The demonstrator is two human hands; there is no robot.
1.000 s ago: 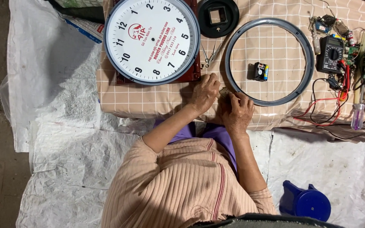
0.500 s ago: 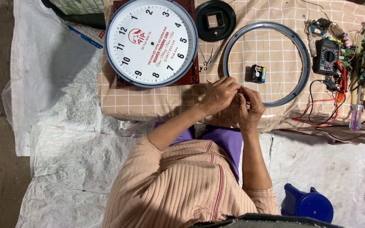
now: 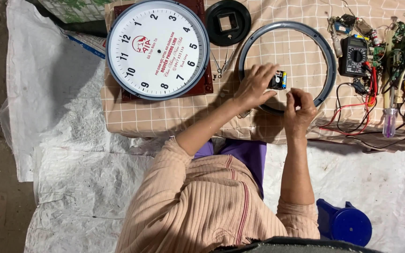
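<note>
My left hand (image 3: pixel 254 87) reaches forward with fingers spread, its fingertips at a small black clock movement with a battery (image 3: pixel 278 79). The movement lies on the checked cloth inside a grey round clock rim (image 3: pixel 327 61). My right hand (image 3: pixel 298 107) hovers over the rim's near edge, thumb and fingers pinched together; I cannot make out anything between them. A large white clock face (image 3: pixel 158 47) with black numerals lies to the left on a dark red board.
A black round back cover (image 3: pixel 228 22) and metal tweezers (image 3: pixel 223 63) lie between the face and the rim. At the right are a multimeter (image 3: pixel 354 56), wires, circuit boards and a screwdriver (image 3: pixel 390 120). A blue plastic stool (image 3: pixel 345 224) stands on white sacking (image 3: pixel 71 187).
Both hands were together at the table's near edge. They have lifted and moved forward and right; the left now reaches the clock movement and the right has drawn apart from it.
</note>
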